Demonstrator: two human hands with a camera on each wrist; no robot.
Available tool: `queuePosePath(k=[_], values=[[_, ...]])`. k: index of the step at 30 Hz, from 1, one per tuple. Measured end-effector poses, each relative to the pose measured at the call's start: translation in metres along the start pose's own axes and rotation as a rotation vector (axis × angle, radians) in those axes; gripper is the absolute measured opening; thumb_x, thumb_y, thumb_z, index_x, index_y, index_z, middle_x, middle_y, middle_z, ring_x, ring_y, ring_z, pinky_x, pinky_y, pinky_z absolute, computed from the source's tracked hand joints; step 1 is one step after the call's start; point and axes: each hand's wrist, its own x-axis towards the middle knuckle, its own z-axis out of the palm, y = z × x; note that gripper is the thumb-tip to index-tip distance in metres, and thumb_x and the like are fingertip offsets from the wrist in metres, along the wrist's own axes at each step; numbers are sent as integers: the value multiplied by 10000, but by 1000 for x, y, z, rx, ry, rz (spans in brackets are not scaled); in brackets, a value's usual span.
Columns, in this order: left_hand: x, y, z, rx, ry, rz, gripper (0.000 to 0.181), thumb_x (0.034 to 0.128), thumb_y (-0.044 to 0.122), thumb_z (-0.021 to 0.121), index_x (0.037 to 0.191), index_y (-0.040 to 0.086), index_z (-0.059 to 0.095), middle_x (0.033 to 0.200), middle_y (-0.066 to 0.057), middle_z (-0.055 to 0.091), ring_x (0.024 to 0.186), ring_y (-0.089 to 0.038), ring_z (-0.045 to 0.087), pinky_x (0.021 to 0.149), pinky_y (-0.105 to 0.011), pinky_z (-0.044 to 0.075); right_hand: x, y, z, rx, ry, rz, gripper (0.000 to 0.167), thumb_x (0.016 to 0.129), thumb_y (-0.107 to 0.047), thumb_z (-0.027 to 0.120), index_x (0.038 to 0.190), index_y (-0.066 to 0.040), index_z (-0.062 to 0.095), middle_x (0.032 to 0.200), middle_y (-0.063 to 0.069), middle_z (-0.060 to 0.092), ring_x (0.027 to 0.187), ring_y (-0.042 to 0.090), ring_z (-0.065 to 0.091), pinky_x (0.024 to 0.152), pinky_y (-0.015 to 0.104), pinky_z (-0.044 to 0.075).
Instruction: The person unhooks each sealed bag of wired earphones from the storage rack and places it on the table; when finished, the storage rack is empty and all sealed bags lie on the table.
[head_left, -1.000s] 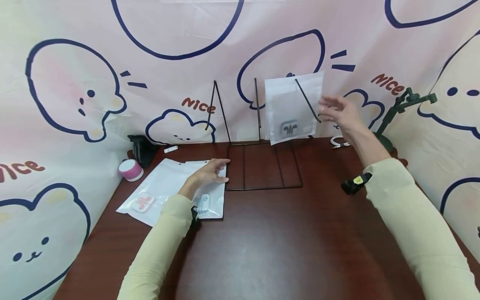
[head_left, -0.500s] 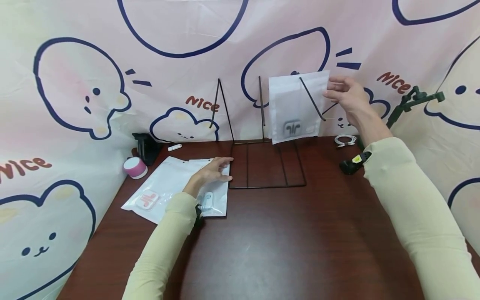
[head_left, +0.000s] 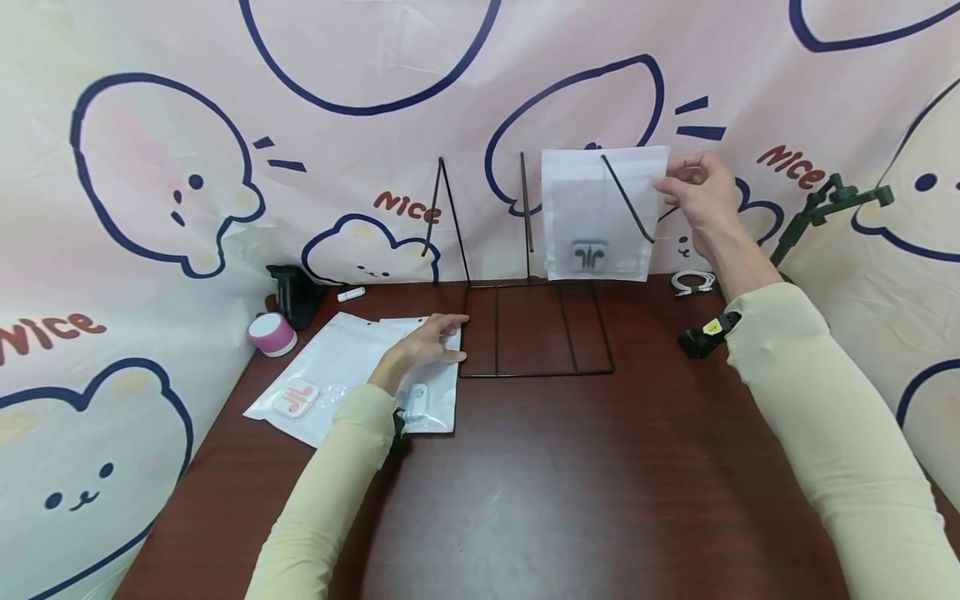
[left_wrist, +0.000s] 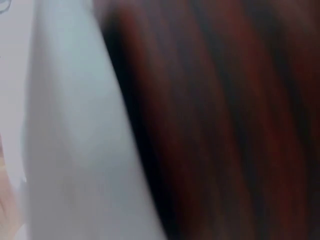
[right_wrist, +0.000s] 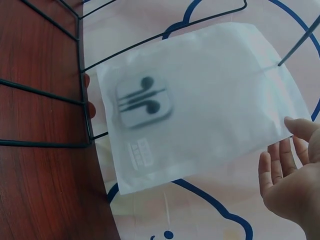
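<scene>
A frosted white pouch (head_left: 600,208) hangs on a dark wire prong of the black wire display rack (head_left: 536,377). Earphones in a square case (right_wrist: 145,102) show through its lower part in the right wrist view. My right hand (head_left: 701,196) pinches the pouch's right edge near the top, thumb in front and fingers behind. At the left, my left hand (head_left: 423,343) rests with extended fingers on white plastic pouches (head_left: 348,342), beside the rack's base. One of them shows a pink earphone picture (head_left: 297,398). The left wrist view is blurred and mostly shows white pouch (left_wrist: 90,125).
A second prong (head_left: 525,200) and a leaning wire side (head_left: 453,221) rise from the rack. Around the back edge are a pink-and-white jar (head_left: 272,335), a black stand (head_left: 295,298), a small white stick (head_left: 351,294), a coiled white cable (head_left: 692,282) and a green stand (head_left: 832,204).
My right hand has come to the pouch's right edge and taken hold of it. The tilted pouch has straightened to hang more level. My left hand stays on the pouches; the view shifted slightly.
</scene>
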Motion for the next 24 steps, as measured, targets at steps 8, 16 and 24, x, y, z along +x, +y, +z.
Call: queuePosePath(k=[8, 16, 24], values=[[-2, 0, -1, 2, 11, 4, 746, 955, 90, 758, 1604, 149, 394, 1499, -152, 375, 1413, -353, 378, 1210, -481, 347, -1, -3, 6, 146, -115, 14, 452, 858, -110, 868, 1259, -179, 670, 1226, -11, 729, 1032, 137, 654, 852, 222, 511], [-1, 0, 1, -6, 7, 7, 735, 954, 79, 756, 1598, 142, 407, 1502, -155, 376, 1398, -342, 390, 1200, -475, 359, -14, 2, 5, 6, -164, 44, 588, 914, -207, 821, 1459, -193, 601, 1425, 58, 585, 1253, 215, 566, 1183, 455, 404], [-1, 1, 1, 8, 6, -11, 744, 950, 106, 769, 1599, 184, 413, 1532, -137, 371, 1431, -339, 382, 1211, -476, 349, -33, 8, -8, 47, -177, -76, 482, 860, -157, 872, 1310, -133, 701, 1085, -30, 693, 930, 116, 681, 727, 175, 576]])
